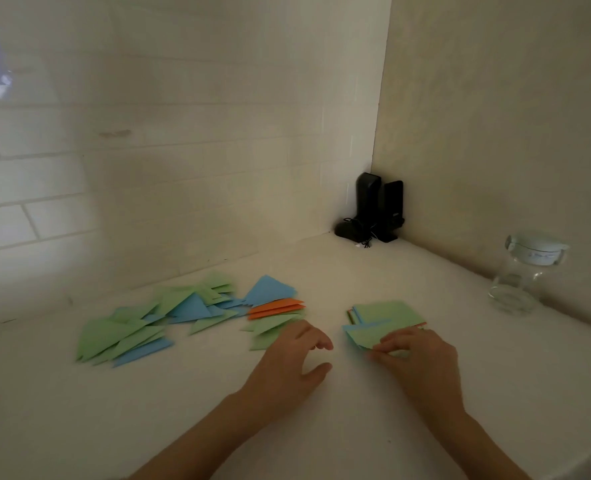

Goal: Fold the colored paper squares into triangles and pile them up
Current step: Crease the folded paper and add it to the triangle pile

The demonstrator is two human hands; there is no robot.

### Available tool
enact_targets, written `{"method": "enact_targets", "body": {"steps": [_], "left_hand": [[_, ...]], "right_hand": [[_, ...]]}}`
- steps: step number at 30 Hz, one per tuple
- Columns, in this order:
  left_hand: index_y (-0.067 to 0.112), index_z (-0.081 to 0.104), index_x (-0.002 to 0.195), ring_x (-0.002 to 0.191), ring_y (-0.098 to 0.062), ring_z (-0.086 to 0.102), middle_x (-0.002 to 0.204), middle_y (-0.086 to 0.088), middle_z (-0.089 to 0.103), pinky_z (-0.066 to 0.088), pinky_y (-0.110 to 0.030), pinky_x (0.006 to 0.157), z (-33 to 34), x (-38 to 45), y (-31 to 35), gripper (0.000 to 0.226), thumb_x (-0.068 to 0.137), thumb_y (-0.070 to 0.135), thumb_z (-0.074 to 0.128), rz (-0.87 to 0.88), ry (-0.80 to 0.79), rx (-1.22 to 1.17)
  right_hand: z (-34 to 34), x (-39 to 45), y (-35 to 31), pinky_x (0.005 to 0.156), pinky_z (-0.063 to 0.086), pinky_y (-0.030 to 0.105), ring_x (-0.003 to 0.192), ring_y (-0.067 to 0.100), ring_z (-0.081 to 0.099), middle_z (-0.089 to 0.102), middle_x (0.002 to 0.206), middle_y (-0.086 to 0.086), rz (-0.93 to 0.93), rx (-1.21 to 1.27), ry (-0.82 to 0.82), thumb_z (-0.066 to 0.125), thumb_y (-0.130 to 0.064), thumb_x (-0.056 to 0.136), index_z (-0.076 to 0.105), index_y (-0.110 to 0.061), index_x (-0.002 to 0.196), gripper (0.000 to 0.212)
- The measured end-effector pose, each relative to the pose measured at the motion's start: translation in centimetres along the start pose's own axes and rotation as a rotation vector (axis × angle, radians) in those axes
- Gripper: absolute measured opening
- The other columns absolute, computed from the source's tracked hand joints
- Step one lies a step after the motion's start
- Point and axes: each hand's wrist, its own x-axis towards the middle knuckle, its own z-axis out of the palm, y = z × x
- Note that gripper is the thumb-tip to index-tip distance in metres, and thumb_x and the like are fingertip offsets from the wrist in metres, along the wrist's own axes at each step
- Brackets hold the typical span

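My right hand pinches the near stack of green paper squares; left hand open, empty. Several sheets may lift together.

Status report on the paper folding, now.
Right hand pinching near corner of the unfolded square stack. Left hand open, empty, resting beside it. Folded triangles scattered left, loosely piled. Glass jar far right, clear of work.

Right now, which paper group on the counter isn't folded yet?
The stack of squares under the right hand, green sheet on top. The piles to its left are triangles, in green, blue and orange.
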Motion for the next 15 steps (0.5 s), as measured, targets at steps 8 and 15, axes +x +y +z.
{"method": "enact_targets", "body": {"steps": [8,15], "left_hand": [[0.030,0.057,0.110,0.102,0.003,0.044,0.111,0.016,0.048,0.040,-0.014,0.085,-0.1,-2.7,1.1,0.029,0.082,0.035,0.062,0.032,-0.069,0.005],[0.028,0.066,0.093,0.098,0.000,0.048,0.102,0.018,0.058,0.040,-0.017,0.084,0.0,-2.9,0.3,0.025,0.088,0.049,0.053,0.000,-0.127,0.025]], "right_hand": [[2.1,-4.4,-1.6,0.061,0.033,0.022,0.064,-0.001,0.054,0.059,0.066,-0.021,-0.284,-0.084,-0.093,0.062,-0.054,0.065,0.064,-0.036,0.062,0.019],[2.1,-4.0,-0.9,0.061,0.042,0.005,0.068,-0.003,0.060,0.064,0.069,-0.016,-0.165,0.157,-0.283,0.068,-0.046,0.071,0.069,-0.031,0.068,0.015]]}}
